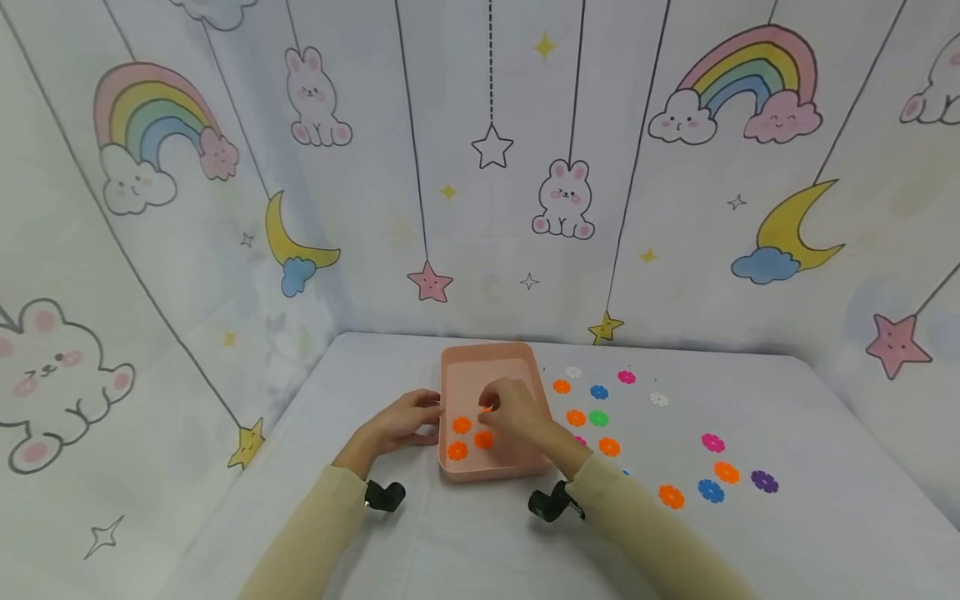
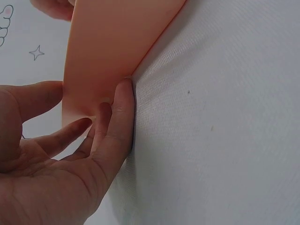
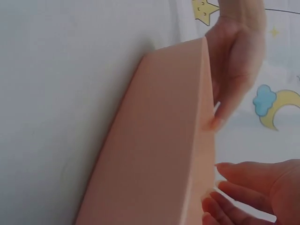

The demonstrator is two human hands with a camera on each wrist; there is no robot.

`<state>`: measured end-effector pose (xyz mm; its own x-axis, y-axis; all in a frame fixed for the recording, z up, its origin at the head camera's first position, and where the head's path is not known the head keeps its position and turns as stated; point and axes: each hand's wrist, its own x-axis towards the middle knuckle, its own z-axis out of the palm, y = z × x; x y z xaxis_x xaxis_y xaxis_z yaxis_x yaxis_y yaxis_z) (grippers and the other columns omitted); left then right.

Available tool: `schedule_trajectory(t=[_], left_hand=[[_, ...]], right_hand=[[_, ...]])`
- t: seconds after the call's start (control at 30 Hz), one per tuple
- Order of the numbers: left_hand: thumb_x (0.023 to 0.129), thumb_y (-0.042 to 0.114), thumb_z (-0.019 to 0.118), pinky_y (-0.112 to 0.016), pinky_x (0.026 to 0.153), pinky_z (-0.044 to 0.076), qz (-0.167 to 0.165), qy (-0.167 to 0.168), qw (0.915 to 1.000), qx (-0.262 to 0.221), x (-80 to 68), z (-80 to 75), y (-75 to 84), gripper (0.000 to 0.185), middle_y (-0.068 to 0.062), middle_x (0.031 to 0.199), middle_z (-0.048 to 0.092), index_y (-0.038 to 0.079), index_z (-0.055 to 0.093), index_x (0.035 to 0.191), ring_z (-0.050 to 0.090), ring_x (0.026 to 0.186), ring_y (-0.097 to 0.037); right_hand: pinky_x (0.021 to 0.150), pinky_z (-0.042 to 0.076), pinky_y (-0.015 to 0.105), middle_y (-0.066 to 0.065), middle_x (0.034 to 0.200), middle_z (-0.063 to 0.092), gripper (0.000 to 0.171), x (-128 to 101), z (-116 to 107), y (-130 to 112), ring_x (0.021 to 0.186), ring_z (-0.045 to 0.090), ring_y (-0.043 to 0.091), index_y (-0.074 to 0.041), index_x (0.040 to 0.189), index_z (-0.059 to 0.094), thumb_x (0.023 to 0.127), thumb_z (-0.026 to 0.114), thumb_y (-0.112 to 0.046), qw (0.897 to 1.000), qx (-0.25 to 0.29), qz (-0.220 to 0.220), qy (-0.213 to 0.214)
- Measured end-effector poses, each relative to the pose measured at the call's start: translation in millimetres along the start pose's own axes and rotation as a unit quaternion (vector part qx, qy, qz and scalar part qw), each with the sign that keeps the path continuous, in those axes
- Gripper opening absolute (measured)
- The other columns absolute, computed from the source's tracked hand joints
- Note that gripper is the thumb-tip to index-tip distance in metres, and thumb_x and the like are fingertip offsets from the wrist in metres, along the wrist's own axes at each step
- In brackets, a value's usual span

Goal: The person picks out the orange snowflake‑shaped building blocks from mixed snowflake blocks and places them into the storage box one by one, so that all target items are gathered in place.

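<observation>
Orange disc: the right hand is reaching into the pink tray, fingertips pinching what looks like a small orange flower-shaped disc just above the tray floor.
Handling: the disc is looking light, thin and stiff, probably smooth plastic; a fingertip pinch across its scalloped edge is likely the surest hold, since it lies flat and offers no handle.
Discs in tray: three orange discs are lying on the floor of the tray, near its front end, close together.
Tray: it is sitting on the bench near the back wall, its matte sides looking rigid and light.
Left hand: it is resting against the tray's left wall with fingers straight, steadying rather than gripping.
Loose discs on bench: right of the tray, about fifteen are showing; roughly five orange, three pink, two blue, two white, one green, one purple; two more are partly hidden by the right arm.
Backdrop: a cartoon curtain of rainbows, rabbits, moons and stars is hanging behind the bench.
</observation>
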<state>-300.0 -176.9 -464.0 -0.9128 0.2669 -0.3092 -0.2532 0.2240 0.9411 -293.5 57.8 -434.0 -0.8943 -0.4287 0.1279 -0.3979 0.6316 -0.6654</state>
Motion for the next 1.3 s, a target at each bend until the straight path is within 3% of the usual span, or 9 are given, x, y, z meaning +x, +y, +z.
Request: schedule_trajectory(t=[0.07,0.3,0.53,0.87,1.03,1.3], left_hand=[[0.107,0.014,0.052,-0.045,0.091,0.06,-0.002,0.001,1.0,0.003,-0.4,0.6,0.8,0.049,-0.025,0.144,0.05,-0.005,0.039,0.15,0.058,0.123,-0.034],[0.108,0.014,0.051,-0.046,0.092,0.06,-0.003,-0.001,1.0,0.008,-0.6,1.5,1.0,0.049,-0.025,0.145,0.049,-0.005,0.037,0.151,0.056,0.125,-0.036],[0.107,0.015,0.053,-0.044,0.09,0.06,-0.008,0.007,0.9999,0.01,0.5,0.0,1.2,0.05,-0.023,0.142,0.052,-0.004,0.039,0.151,0.059,0.121,-0.033],[0.107,0.015,0.053,-0.045,0.09,0.06,-0.005,0.007,0.9999,0.005,0.4,0.9,-0.3,0.049,-0.023,0.142,0.053,-0.004,0.04,0.15,0.058,0.122,-0.034],[0.107,0.014,0.051,-0.045,0.091,0.06,0.0,0.001,1.0,0.007,0.1,0.4,0.1,0.049,-0.025,0.143,0.051,-0.006,0.038,0.15,0.057,0.123,-0.035],[0.107,0.015,0.052,-0.045,0.091,0.06,-0.006,0.004,0.9999,0.012,0.0,2.7,0.4,0.05,-0.024,0.144,0.051,-0.004,0.038,0.151,0.057,0.124,-0.035]], right_hand=[[0.072,0.055,0.031,0.011,0.096,0.071,0.016,-6,-11,4,0.081,0.06,0.018,0.003,0.101,0.073,0.087,0.077,-0.003,1.0,0.0,-0.011,-0.005],[0.072,0.054,0.028,0.0,0.092,0.067,0.02,-34,-43,23,0.084,0.06,0.015,-0.002,0.106,0.073,0.089,0.078,-0.011,1.0,-0.002,0.015,-0.027],[0.071,0.056,0.029,0.0,0.093,0.067,0.023,-63,-76,49,0.085,0.061,0.016,0.0,0.108,0.072,0.089,0.078,-0.014,0.999,0.003,-0.005,-0.042],[0.078,0.057,0.024,0.005,0.103,0.071,0.023,-110,-138,92,0.092,0.063,0.016,-0.006,0.111,0.071,0.092,0.077,-0.019,0.999,-0.045,-0.005,-0.027],[0.076,0.057,0.021,0.002,0.102,0.07,0.025,-140,-174,123,0.09,0.063,0.015,-0.007,0.112,0.071,0.092,0.078,-0.02,0.997,-0.071,0.014,-0.01],[0.072,0.057,0.021,0.001,0.1,0.07,0.029,-186,-209,173,0.085,0.062,0.008,0.0,0.112,0.07,0.092,0.078,-0.019,0.995,-0.094,0.045,0.004]])
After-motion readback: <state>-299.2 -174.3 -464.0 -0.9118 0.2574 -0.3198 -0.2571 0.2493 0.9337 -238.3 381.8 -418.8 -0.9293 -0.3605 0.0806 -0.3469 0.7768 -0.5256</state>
